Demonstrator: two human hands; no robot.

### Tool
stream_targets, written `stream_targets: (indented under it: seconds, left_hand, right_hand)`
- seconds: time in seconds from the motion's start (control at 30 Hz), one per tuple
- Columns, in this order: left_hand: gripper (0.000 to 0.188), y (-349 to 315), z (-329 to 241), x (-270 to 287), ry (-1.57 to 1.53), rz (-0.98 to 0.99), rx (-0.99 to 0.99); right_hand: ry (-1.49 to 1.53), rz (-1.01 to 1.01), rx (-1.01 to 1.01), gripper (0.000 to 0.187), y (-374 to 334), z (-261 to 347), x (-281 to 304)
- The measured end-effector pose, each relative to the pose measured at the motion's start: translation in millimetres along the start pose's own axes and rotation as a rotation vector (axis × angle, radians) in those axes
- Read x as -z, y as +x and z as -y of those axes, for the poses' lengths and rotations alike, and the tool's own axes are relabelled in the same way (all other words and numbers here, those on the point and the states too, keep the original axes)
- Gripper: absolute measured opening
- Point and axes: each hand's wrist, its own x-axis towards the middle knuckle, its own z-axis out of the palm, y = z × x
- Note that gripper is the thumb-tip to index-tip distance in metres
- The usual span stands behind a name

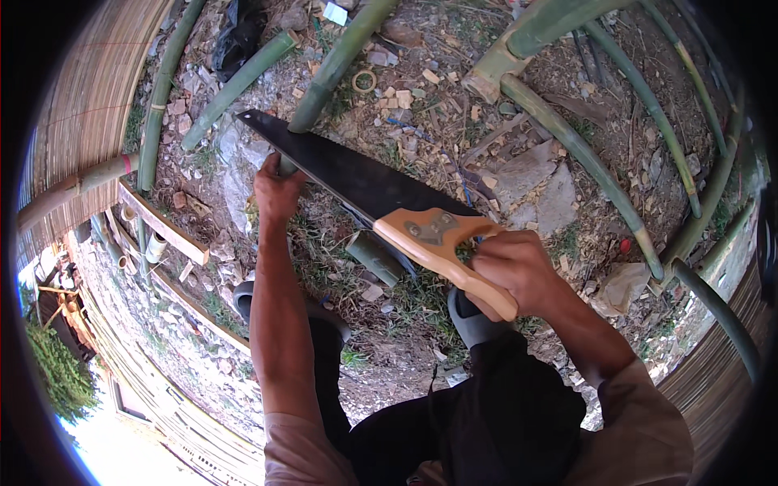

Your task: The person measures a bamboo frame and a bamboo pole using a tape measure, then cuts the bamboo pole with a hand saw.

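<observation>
My right hand (515, 271) is closed around the orange-brown wooden handle of a hand saw (348, 166). Its dark blade slants up to the left, lying across a green bamboo pole (340, 61) that comes down from the top of the view. Just below the blade, my left hand (278, 190) grips the near end of the bamboo pole, and the blade hides the stretch between. The blade's toothed edge is too fine to make out where it meets the bamboo. Between my feet and the saw lies a short bamboo piece (374, 257).
Another bamboo pole (239, 91) lies at the upper left, near a black plastic bag (235, 36). Joined bamboo poles (579, 150) stand at the right. A bamboo ring (364, 81) and wood chips litter the ground. A wooden plank (166, 223) lies left of my arm.
</observation>
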Motion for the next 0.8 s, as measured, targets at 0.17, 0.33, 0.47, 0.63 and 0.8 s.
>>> stream_targets:
  seconds: [0.17,0.33,0.47,0.63,0.8]
  left_hand:
    - [0.037,5,17,8,0.103,-0.018,-0.024]
    - [0.039,22,19,19,0.112,-0.017,-0.101]
    - [0.045,24,49,47,0.249,-0.067,-0.023]
    - [0.08,-30,-17,-14,0.832,-0.056,0.026]
    - [0.072,-53,4,4,0.688,-0.049,-0.025]
  right_hand:
    - [-0.025,-0.022,0.043,0.026,-27,6,2]
    - [-0.035,-0.043,-0.036,0.026,-20,25,14]
    - [-0.009,-0.028,0.004,0.029,-12,27,22]
    - [0.033,0.031,-0.103,0.028,-61,44,57]
    - [-0.007,0.041,-0.09,0.027,-45,66,73]
